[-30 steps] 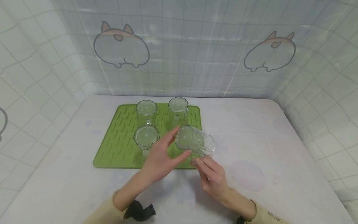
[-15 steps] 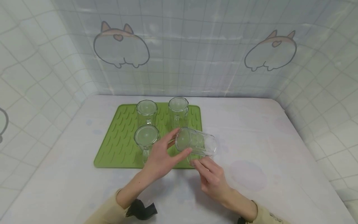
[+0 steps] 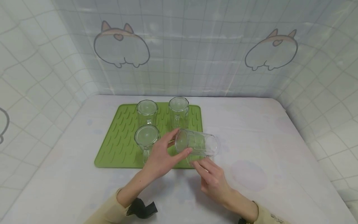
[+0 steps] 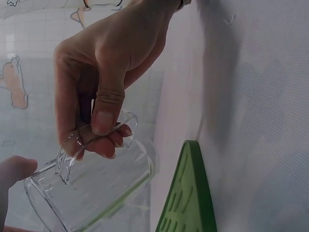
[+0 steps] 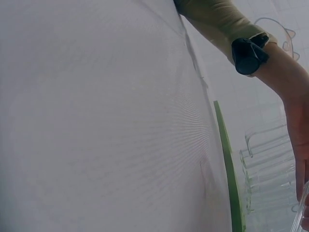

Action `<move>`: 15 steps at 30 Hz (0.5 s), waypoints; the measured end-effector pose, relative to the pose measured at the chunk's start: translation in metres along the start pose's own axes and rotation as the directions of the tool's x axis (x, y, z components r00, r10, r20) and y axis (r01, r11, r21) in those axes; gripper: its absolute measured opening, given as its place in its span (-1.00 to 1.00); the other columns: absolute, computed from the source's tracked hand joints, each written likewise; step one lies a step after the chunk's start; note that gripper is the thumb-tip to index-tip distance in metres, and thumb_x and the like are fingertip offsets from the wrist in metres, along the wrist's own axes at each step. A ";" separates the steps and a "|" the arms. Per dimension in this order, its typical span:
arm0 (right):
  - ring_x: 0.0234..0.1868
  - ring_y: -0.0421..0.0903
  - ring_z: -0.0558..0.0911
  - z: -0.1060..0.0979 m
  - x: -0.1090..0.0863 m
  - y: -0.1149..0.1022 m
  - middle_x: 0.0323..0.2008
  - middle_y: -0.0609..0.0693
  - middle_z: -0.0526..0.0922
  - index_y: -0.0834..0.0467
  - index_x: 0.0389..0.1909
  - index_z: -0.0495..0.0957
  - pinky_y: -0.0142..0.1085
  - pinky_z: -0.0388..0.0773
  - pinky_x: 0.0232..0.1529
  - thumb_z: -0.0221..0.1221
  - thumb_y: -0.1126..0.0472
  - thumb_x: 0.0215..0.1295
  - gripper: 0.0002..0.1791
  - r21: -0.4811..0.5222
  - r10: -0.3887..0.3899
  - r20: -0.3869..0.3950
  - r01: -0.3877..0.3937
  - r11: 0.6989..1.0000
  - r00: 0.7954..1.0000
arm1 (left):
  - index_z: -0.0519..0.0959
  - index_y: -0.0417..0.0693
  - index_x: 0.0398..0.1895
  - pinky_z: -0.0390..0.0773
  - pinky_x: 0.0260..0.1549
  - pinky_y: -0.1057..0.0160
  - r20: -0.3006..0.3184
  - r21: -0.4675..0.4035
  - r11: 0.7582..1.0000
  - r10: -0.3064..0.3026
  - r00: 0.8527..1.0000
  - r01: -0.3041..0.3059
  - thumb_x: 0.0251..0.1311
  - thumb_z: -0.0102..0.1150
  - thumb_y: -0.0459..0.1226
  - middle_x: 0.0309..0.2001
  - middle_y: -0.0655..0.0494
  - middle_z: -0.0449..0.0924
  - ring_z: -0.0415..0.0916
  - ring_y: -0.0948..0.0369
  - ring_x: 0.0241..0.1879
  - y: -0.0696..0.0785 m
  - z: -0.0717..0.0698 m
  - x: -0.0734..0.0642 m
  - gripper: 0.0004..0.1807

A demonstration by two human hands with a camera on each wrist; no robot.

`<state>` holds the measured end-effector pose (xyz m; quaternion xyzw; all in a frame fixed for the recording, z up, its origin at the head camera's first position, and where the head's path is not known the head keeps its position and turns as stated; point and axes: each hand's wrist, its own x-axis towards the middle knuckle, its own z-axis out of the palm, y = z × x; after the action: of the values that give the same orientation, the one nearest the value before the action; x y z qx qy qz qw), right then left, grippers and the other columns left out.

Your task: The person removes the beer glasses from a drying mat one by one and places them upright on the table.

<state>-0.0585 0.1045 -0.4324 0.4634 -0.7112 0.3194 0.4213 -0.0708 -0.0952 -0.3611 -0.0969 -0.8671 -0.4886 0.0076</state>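
Between left fingers (image 3: 171, 135) and right fingers (image 3: 202, 168) lies a sideways mug (image 3: 197, 143)

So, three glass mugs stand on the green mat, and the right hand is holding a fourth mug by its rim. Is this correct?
The holding place is wrong: the right hand grips the fourth mug by its handle, as the left wrist view shows. The rest is right.
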 end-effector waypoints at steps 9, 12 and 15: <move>-0.37 -0.03 0.60 -0.001 -0.002 0.000 -0.35 0.08 0.66 0.42 -0.23 0.67 -0.31 0.65 -0.34 -0.15 0.60 -0.18 -0.50 0.003 0.027 -0.006 -0.027 1.000 1.000 | 0.32 0.01 0.45 0.60 0.22 0.00 -0.011 -0.025 1.000 0.016 1.000 -0.016 0.10 0.43 0.03 0.30 0.06 0.47 0.47 0.06 0.26 -0.004 0.003 0.000 -0.14; -0.38 -0.03 0.59 -0.001 -0.001 -0.001 -0.36 0.10 0.66 0.43 -0.24 0.67 -0.34 0.64 -0.37 -0.14 0.59 -0.08 -0.54 0.024 0.041 -0.027 -0.041 0.999 0.999 | 0.33 -0.02 0.44 0.58 0.25 0.04 -0.014 -0.063 0.998 0.017 1.000 -0.018 0.11 0.44 0.00 0.28 0.05 0.47 0.45 0.08 0.27 -0.005 0.003 0.001 -0.15; -0.39 -0.05 0.57 -0.001 0.001 -0.001 -0.37 0.11 0.65 0.42 -0.25 0.66 -0.41 0.60 -0.42 -0.10 0.54 0.16 -0.66 0.043 0.050 -0.045 -0.048 0.998 0.998 | 0.35 -0.06 0.43 0.58 0.25 0.11 -0.024 -0.091 0.995 0.026 0.999 -0.028 0.11 0.45 -0.02 0.26 0.04 0.47 0.44 0.09 0.27 -0.005 0.003 0.001 -0.16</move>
<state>-0.0571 0.1043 -0.4309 0.4470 -0.7057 0.3551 0.4196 -0.0723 -0.0949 -0.3670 -0.1034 -0.8424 -0.5285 0.0196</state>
